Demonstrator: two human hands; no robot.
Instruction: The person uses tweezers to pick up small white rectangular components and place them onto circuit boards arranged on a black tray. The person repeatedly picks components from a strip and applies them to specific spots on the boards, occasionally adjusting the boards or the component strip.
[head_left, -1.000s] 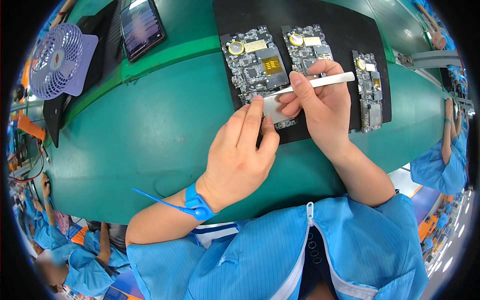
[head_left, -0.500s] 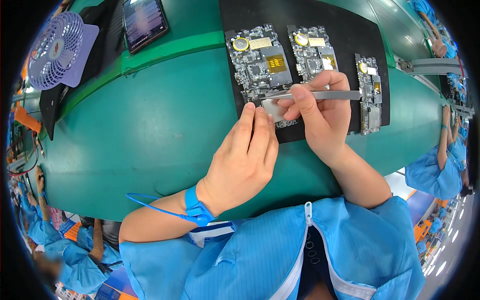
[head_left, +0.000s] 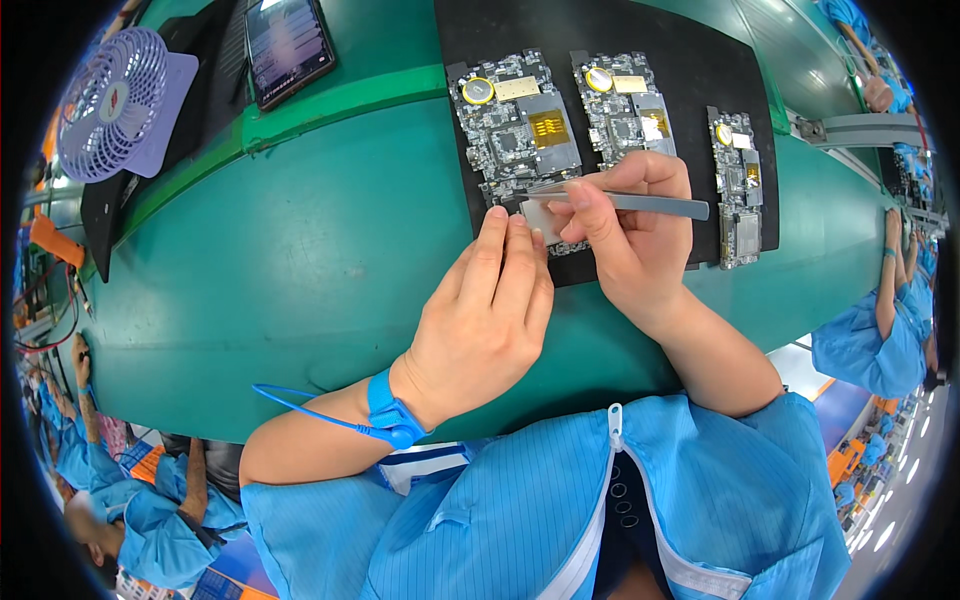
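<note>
While the right hand [head_left: 636, 232] grips tweezers [head_left: 662, 205], the outstretched left hand [head_left: 478, 315] touches a board [head_left: 505, 140] edge, table [head_left: 260, 260] stretching leftward.

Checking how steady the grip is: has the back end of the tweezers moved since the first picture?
Yes: the back end of the tweezers has shifted toward the person, judged against the rightmost circuit board.
</note>
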